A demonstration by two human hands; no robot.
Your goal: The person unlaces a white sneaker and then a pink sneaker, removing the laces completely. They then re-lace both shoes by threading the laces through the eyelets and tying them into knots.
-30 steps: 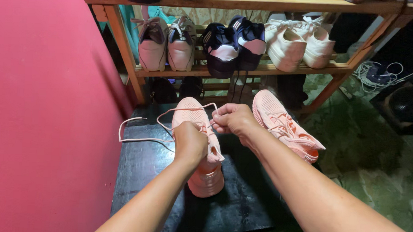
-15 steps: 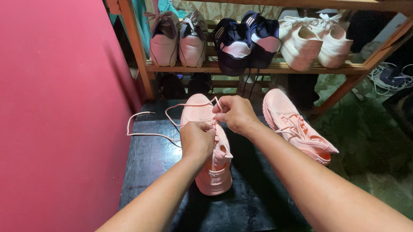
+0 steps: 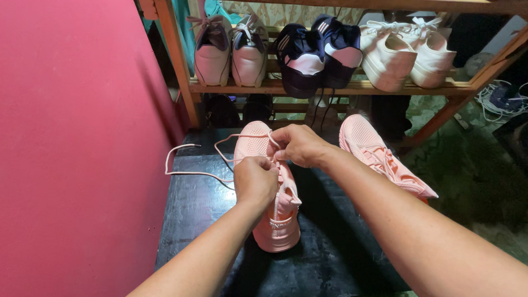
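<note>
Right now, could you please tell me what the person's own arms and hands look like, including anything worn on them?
Both forearms are bare as far as the picture shows, with no sleeves in view. The left hand and the right hand wear no gloves; no watch, bracelet or ring is visible on them.

Since a second ago the left hand has moved up the pink shoe to meet the right hand at the laces, and the loose lace loop on the left lies flatter
</note>
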